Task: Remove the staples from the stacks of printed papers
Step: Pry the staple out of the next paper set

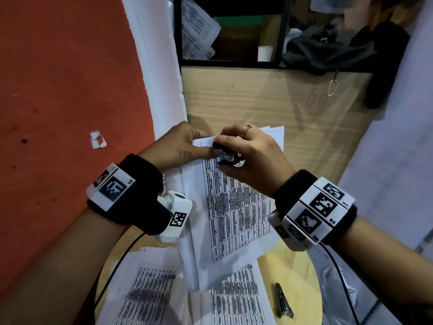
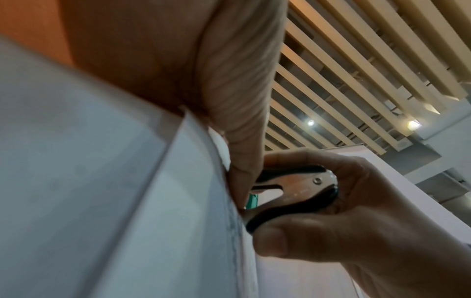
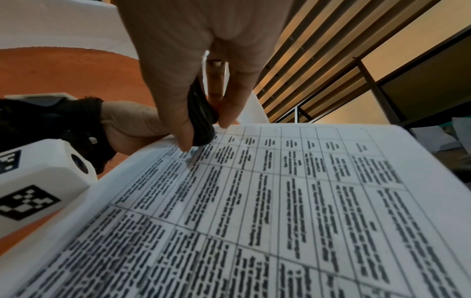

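A stapled stack of printed table sheets (image 1: 234, 207) is held up off the round table. My left hand (image 1: 180, 146) pinches its top left corner, thumb on the front. My right hand (image 1: 248, 151) grips a black and metal staple remover (image 1: 226, 156), its metal claws set against the paper near that corner. In the left wrist view the staple remover (image 2: 293, 193) sits between thumb and fingers of the right hand (image 2: 344, 211), claws by the paper edge. In the right wrist view the staple remover (image 3: 201, 119) touches the printed stack (image 3: 280, 201). The staple itself is hidden.
More printed sheets (image 1: 150, 292) lie on the round wooden table (image 1: 302, 266) below, beside a dark folded tool (image 1: 283, 301). A wooden cabinet (image 1: 257, 97) stands ahead, with a white cup (image 1: 264, 53) and black bag (image 1: 328, 50) on its shelf. Orange floor (image 1: 58, 90) lies left.
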Demonstrator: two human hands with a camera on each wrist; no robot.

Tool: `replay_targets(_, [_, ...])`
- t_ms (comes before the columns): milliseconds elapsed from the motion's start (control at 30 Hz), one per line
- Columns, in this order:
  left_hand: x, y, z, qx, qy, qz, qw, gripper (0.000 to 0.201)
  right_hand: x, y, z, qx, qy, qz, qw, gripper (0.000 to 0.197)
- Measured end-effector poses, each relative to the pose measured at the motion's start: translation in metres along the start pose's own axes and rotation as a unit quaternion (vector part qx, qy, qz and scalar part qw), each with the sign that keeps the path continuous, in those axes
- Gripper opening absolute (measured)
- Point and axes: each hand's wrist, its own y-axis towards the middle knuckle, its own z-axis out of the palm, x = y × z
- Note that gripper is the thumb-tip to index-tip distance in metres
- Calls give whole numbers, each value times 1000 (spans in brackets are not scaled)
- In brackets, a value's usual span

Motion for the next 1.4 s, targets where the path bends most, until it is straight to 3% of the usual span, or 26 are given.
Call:
replay_targets(133, [-2,-1,1,6,-21,-18,1000,47,-1,1,0,4,-19,-11,1000,29])
replay_targets(400, [-4,0,3,21,-71,-57,996,10,-7,1,2,29,-43,-50,997,21])
replay_targets(600, [-4,0,2,28,-97,-59,993,29,-9,4,0,44,-43,-78,995,27])
replay_targets(800, [-2,1,-2,36,-115,-58,991,32,-9,4,4,42,-32,-72,996,21])
replay_targets(900, [1,0,-4,49,-115,-57,991,41,-9,3,4,33,-11,-55,998,21])
replay_targets(1000, [2,-2,-4,57,-124,-58,989,31,-10,1,5,15,12,-19,1000,22])
replay_targets(1133, [3,-3,0,19,-146,-46,988,22,-12,-2,7,-10,63,42,997,25])
replay_targets(1400, [-2,-7,4,-2,-184,-20,983,11,-10,-5,11,-86,183,148,968,34])
